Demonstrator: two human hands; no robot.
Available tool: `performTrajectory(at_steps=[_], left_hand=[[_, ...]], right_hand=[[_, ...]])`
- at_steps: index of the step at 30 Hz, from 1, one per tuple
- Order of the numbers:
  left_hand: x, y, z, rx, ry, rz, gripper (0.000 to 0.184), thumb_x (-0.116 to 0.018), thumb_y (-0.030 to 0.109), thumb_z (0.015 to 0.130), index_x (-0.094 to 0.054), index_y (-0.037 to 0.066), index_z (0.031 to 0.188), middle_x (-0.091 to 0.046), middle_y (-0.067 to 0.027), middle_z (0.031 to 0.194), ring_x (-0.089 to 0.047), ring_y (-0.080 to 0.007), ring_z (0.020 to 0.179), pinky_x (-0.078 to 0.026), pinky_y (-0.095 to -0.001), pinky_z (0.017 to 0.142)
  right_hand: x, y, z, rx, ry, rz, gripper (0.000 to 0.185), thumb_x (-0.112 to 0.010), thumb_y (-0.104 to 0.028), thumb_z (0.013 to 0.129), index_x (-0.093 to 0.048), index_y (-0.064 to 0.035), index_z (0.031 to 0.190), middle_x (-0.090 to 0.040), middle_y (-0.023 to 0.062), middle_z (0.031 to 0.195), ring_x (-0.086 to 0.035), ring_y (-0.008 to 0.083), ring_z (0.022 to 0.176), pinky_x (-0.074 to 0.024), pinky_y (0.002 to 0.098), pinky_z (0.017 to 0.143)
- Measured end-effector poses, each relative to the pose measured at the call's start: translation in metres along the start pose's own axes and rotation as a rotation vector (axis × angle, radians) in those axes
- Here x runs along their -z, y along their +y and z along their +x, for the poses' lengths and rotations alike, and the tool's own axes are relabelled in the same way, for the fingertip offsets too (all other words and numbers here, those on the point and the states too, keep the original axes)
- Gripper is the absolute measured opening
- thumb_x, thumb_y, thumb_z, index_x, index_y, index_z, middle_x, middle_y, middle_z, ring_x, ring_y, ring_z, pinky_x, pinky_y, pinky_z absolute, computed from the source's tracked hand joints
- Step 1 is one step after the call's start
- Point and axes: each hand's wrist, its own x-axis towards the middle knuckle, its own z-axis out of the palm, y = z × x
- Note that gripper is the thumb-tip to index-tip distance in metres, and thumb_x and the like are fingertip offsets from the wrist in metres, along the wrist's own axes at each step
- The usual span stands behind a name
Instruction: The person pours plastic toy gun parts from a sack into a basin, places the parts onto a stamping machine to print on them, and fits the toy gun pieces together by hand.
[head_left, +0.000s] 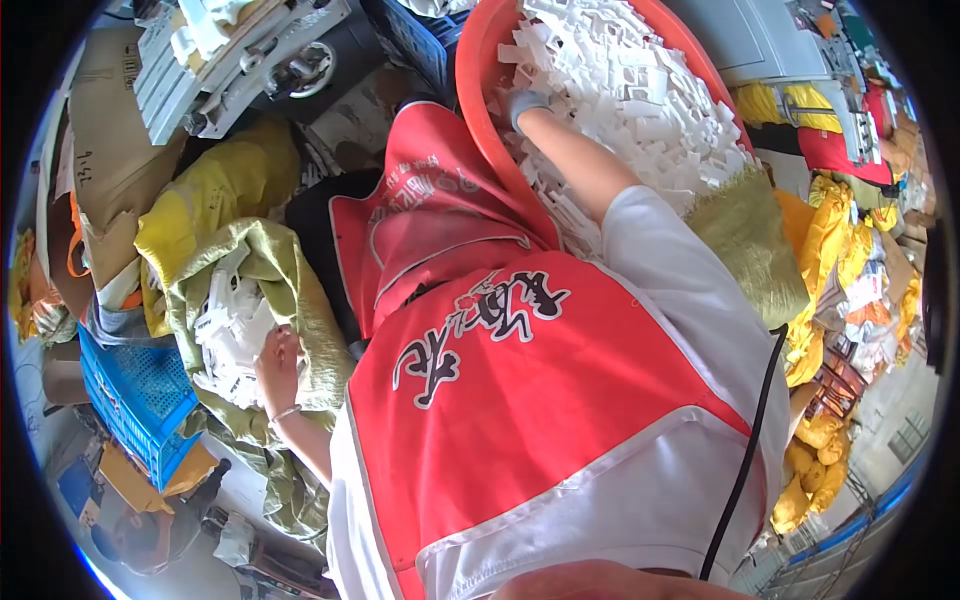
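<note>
At the left, my left hand (277,362), with a band at its wrist, is in an open green woven sack (318,345). Its fingers curl against white plastic parts (232,335) inside; what they hold, if anything, is hidden. My right hand (525,106) reaches over a large red tub (478,75) into a heap of small white plastic pieces (640,95). Something grey covers part of this hand, and its fingers are mostly out of sight near the tub's left wall.
A metal machine (250,65) with a handwheel stands at upper left. A blue crate (135,400) sits beside the sack, with a yellow sack (225,185) above it. Another green sack (750,235) leans on the tub. Yellow bags (825,270) lie right. A black cable (745,460) crosses my apron.
</note>
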Motion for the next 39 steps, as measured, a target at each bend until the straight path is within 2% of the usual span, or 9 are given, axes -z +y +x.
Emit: performTrajectory(at_steps=[5, 7, 12, 21, 24, 27, 33, 35, 39], left_hand=[[0.017, 0.033, 0.025, -0.179, 0.152, -0.005, 0.028, -0.057, 0.017, 0.088, -0.056, 0.0, 0.111, -0.066, -0.0092, 0.084, -0.062, -0.0117, 0.069, -0.046, -0.0246, 0.062], [0.018, 0.037, 0.042, -0.224, 0.174, -0.075, 0.025, -0.058, 0.017, 0.088, -0.059, 0.001, 0.106, -0.067, -0.0092, 0.084, -0.062, -0.0115, 0.07, -0.047, -0.0246, 0.062], [0.041, 0.114, 0.077, -0.472, 0.432, 0.085, 0.019, -0.061, 0.016, 0.085, -0.063, 0.001, 0.097, -0.067, -0.0097, 0.079, -0.065, -0.0154, 0.069, -0.048, -0.0258, 0.063], [0.092, 0.231, 0.13, -0.855, 0.681, -0.186, 0.021, -0.068, 0.013, 0.078, -0.063, 0.004, 0.096, -0.065, -0.0065, 0.08, -0.062, -0.0137, 0.066, -0.048, -0.0253, 0.064], [0.1, 0.252, 0.145, -0.874, 0.677, -0.108, 0.03, -0.072, 0.013, 0.074, -0.062, 0.005, 0.101, -0.066, -0.0067, 0.084, -0.063, -0.0148, 0.068, -0.049, -0.0269, 0.065], [0.105, 0.271, 0.158, -0.855, 0.608, -0.041, 0.039, -0.075, 0.016, 0.069, -0.062, 0.006, 0.104, -0.066, -0.0094, 0.087, -0.064, -0.0168, 0.074, -0.05, -0.0293, 0.067], [0.114, 0.286, 0.174, -0.92, 0.491, -0.006, 0.038, -0.076, 0.013, 0.067, -0.062, 0.001, 0.099, -0.068, -0.0106, 0.09, -0.066, -0.0166, 0.083, -0.051, -0.0276, 0.074], [0.118, 0.283, 0.172, -0.927, 0.503, -0.051, 0.037, -0.076, 0.012, 0.067, -0.062, 0.0, 0.099, -0.068, -0.01, 0.09, -0.065, -0.0153, 0.083, -0.051, -0.0271, 0.074], [0.126, 0.252, 0.154, -0.815, 0.608, -0.164, 0.035, -0.075, 0.01, 0.069, -0.062, -0.001, 0.1, -0.068, -0.0092, 0.091, -0.064, -0.0123, 0.083, -0.05, -0.025, 0.075]], right_hand=[[0.051, 0.012, -0.03, -0.056, 0.155, 0.145, 0.055, -0.056, -0.033, 0.078, -0.042, -0.0112, 0.127, -0.055, 0.0186, 0.118, -0.055, 0.0327, 0.107, -0.0439, 0.0422, 0.089], [0.067, 0.041, -0.051, 0.183, 0.274, 0.366, 0.05, -0.057, -0.031, 0.079, -0.047, -0.009, 0.122, -0.056, 0.019, 0.115, -0.055, 0.033, 0.103, -0.0441, 0.0404, 0.088], [0.067, 0.11, -0.083, 0.133, -0.012, 0.09, 0.034, -0.061, -0.018, 0.073, -0.06, -0.0048, 0.105, -0.059, 0.0189, 0.107, -0.056, 0.0349, 0.099, -0.0431, 0.0394, 0.09], [0.12, 0.088, -0.152, 0.116, 0.0, 0.098, 0.039, -0.057, -0.004, 0.071, -0.059, -0.0093, 0.109, -0.051, 0.0157, 0.118, -0.052, 0.0331, 0.107, -0.041, 0.0367, 0.094], [0.127, 0.09, -0.146, 0.261, 0.427, 0.533, 0.038, -0.061, -0.006, 0.076, -0.056, -0.0088, 0.113, -0.056, 0.0088, 0.11, -0.059, 0.0209, 0.091, -0.0478, 0.0288, 0.082], [0.139, 0.078, -0.134, 0.171, 0.389, 1.29, 0.037, -0.059, -0.006, 0.081, -0.053, -0.0064, 0.118, -0.055, 0.0053, 0.112, -0.058, 0.0138, 0.087, -0.0488, 0.025, 0.077], [0.181, 0.025, -0.119, 0.261, 0.436, 1.763, 0.034, -0.053, -0.008, 0.089, -0.049, -0.0035, 0.122, -0.054, 0.0047, 0.114, -0.053, 0.0121, 0.102, -0.0472, 0.0271, 0.08], [0.201, 0.006, -0.106, 0.58, 0.313, 2.005, 0.033, -0.052, -0.008, 0.089, -0.049, -0.0036, 0.122, -0.053, 0.0047, 0.115, -0.051, 0.0119, 0.105, -0.0459, 0.0281, 0.083], [0.271, -0.068, -0.105, 0.902, 0.761, 1.092, 0.029, -0.054, -0.007, 0.088, -0.054, -0.0047, 0.117, -0.056, 0.0045, 0.109, -0.054, 0.0115, 0.1, -0.049, 0.0267, 0.078]])
